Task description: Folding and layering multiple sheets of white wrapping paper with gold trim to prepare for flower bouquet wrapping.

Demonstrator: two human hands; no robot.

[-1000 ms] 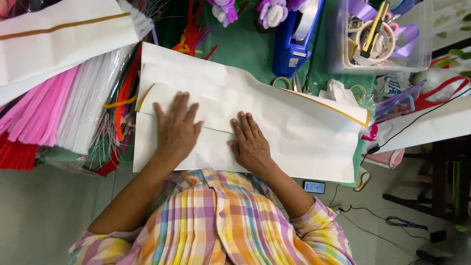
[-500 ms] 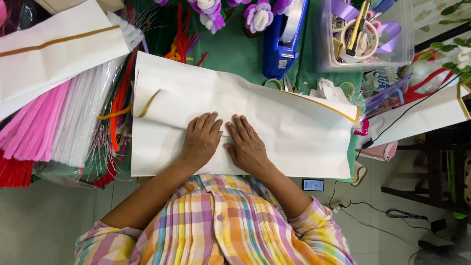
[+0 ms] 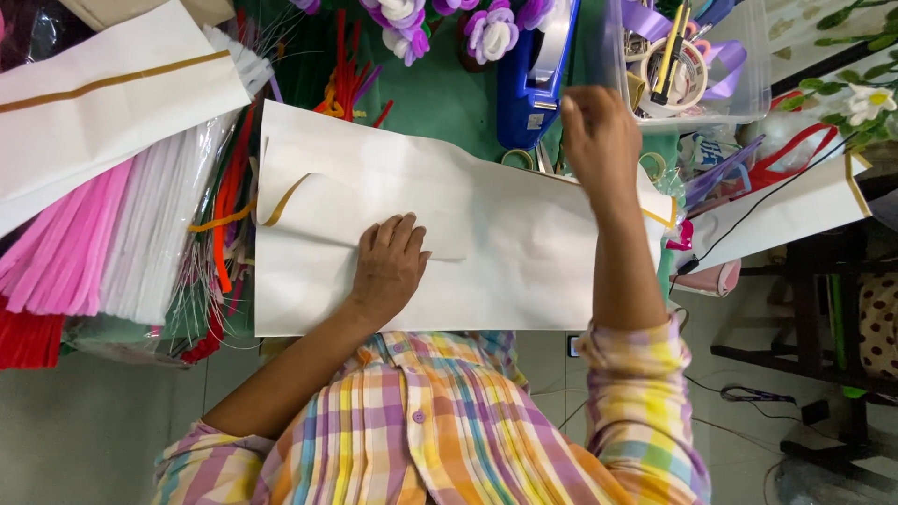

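The green tabletop [image 3: 440,103] is mostly buried under craft stock, so its edges are hard to trace; only its near edge can be guessed where the white paper sheet [image 3: 524,243] overhangs above the person's checked shirt. The right hand [image 3: 599,140] is raised near the far side of the tabletop, seen from the back with its fingers curled inward; whether it pinches anything cannot be told, since the palm faces away. It hovers just beside the blue tape dispenser [image 3: 535,70] and the clear plastic box [image 3: 697,61] of ribbon and tape rolls, whose contents are jumbled and partly cut off by the top of the frame. The left hand [image 3: 388,266] lies flat and open, fingers spread, pressing down on the paper sheet where a folded flap overlaps the middle of it. The sheet stretches from the left hand across under the right forearm, its gold-trimmed right end partly hidden by that arm. Pink and white pipe cleaners [image 3: 94,243] crowd the left edge, and purple handmade flowers [image 3: 491,33] sit at the far edge.
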